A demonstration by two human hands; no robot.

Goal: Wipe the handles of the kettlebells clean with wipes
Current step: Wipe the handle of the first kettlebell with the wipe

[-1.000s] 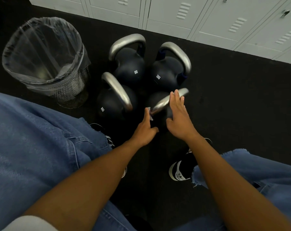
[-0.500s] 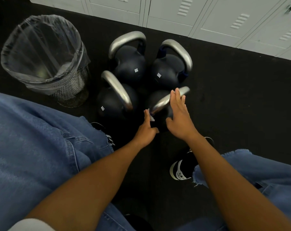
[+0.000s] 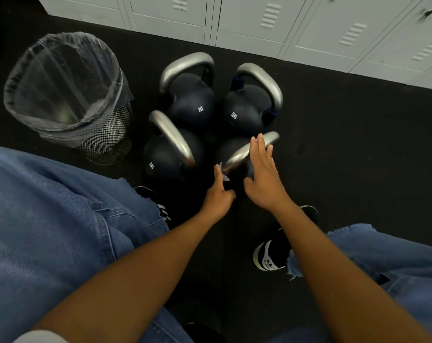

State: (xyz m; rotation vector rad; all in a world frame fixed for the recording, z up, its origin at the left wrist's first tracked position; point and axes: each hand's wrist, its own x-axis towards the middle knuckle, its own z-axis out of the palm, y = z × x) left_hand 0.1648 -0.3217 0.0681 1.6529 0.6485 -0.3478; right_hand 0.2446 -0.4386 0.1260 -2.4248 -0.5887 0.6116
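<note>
**Wipe pressed at near-right kettlebell handle**

A small white wipe (image 3: pixel 223 172) is pinched by the left hand (image 3: pixel 217 194) against the near end of the silver handle (image 3: pixel 244 152) of the near-right kettlebell (image 3: pixel 231 151). The right hand (image 3: pixel 264 177) is laid flat over that handle, fingers straight. "8KG" is read on two neighbouring kettlebells (image 3: pixel 190 105), "12KG" on the far-right kettlebell (image 3: pixel 244 110). A lined mesh bin (image 3: pixel 68 95) stands left; lockers (image 3: pixel 234 18) behind. An Adidas shoe (image 3: pixel 269 256) is seen below.
</note>
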